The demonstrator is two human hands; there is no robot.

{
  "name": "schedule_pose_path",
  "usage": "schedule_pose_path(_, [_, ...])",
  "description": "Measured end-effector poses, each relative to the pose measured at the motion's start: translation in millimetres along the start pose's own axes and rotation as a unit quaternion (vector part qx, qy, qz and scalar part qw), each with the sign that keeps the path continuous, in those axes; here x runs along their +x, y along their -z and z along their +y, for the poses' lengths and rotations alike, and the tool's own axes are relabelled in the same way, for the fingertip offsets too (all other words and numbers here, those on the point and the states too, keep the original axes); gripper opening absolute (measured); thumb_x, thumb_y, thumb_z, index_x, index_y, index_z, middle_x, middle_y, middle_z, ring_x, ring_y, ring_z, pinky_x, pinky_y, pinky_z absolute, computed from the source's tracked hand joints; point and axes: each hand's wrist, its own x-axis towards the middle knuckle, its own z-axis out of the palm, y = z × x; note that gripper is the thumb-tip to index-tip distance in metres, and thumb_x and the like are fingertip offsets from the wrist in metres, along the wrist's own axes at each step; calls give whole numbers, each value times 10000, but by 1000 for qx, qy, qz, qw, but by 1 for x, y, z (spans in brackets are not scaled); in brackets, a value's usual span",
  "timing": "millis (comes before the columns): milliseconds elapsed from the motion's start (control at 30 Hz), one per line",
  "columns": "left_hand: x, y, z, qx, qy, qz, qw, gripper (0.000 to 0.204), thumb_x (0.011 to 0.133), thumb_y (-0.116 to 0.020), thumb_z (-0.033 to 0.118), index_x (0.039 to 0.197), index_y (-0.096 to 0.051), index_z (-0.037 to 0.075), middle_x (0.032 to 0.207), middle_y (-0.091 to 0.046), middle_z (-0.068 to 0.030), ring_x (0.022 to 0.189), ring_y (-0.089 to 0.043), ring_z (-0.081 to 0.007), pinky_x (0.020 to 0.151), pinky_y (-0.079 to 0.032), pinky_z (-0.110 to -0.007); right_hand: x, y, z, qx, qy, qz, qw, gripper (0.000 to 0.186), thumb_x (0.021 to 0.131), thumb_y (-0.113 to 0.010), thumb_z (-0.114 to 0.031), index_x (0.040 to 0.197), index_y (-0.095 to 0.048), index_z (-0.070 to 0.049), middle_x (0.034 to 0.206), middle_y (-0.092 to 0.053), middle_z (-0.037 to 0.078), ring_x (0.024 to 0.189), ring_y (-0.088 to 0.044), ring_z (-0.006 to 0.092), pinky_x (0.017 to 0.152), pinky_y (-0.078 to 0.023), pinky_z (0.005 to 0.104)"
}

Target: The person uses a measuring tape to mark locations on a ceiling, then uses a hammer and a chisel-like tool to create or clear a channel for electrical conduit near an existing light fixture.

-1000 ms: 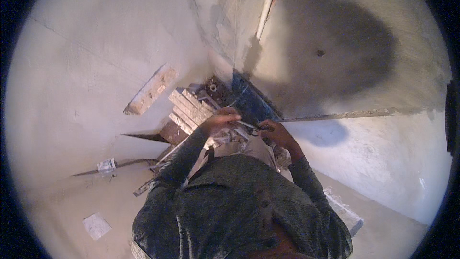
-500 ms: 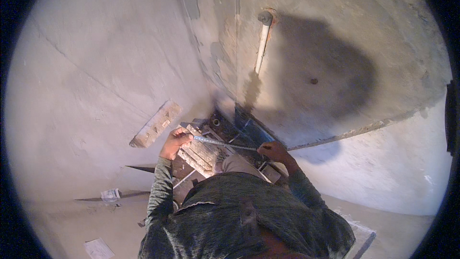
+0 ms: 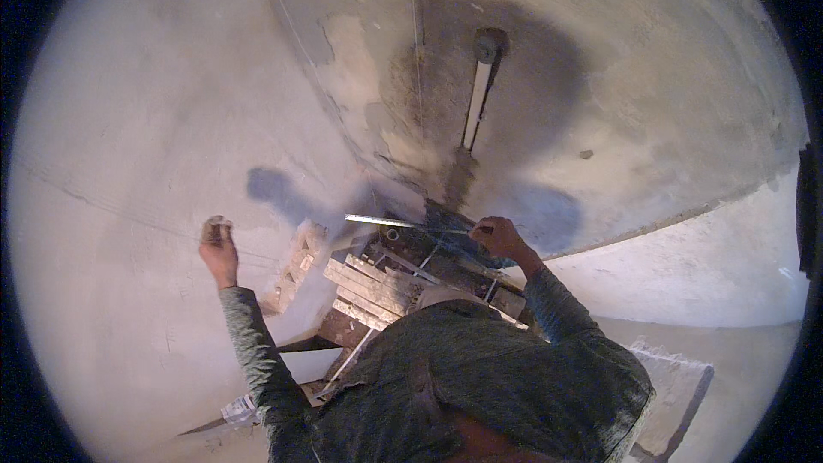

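My right hand point(image 3: 501, 240) is closed on one end of a tape measure point(image 3: 386, 221). Its thin pale strip reaches left from my fingers, and its far end is free above the planks. Off to the left, my left hand point(image 3: 219, 253) is raised in front of the pale wall. Its fingers are curled together, with a whitish bit at the tips that is too small to name.
Wooden planks point(image 3: 364, 290) lie below, next to a perforated block point(image 3: 300, 261). A white pipe point(image 3: 475, 107) runs down the plastered wall ahead from a dark fitting point(image 3: 489, 45). Strings hang near the wall corner. A pale slab point(image 3: 673, 394) is at lower right.
My left hand has let go of the tape measure's end and moved left and slightly up. My right hand still holds the tape, slightly higher in view. The view has shifted.
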Motion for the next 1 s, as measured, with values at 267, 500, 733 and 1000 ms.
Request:
schedule_pose_path(267, [105,3,13,17,-23,40,999,153,901,-662,108,1015,-639,9,940,-655,-40,874,-605,-135,772,-485,-270,43,5,-37,73,-10,79,994,310,858,-672,-338,910,-714,-36,751,-670,108,638,-643,197,624,-510,364])
schedule_pose_path(500, [130,-16,-33,139,-30,67,987,373,846,-732,168,1151,-597,0,1125,-603,-123,1038,-556,-240,856,-460,-353,32,7,-56,68,-114,83,988,256,859,-665,-278,910,-713,-32,756,-680,112,640,-640,175,617,-510,337])
schedule_pose_path(733, [132,-50,-71,136,-50,79,986,438,803,-764,157,1169,-584,-3,1139,-590,-170,1042,-551,-278,892,-457,-389,4,-5,-44,59,-146,141,977,252,848,-668,-253,913,-706,-13,774,-685,110,721,-644,163,675,-506,319])
schedule_pose_path(1000, [98,-171,-18,-194,-69,-131,970,205,846,-692,58,1042,-634,36,1008,-660,-60,877,-631,-186,770,-519,-299,-31,-21,-63,135,-198,260,935,224,860,-675,-222,905,-703,-4,738,-662,49,688,-585,115,648,-475,292])
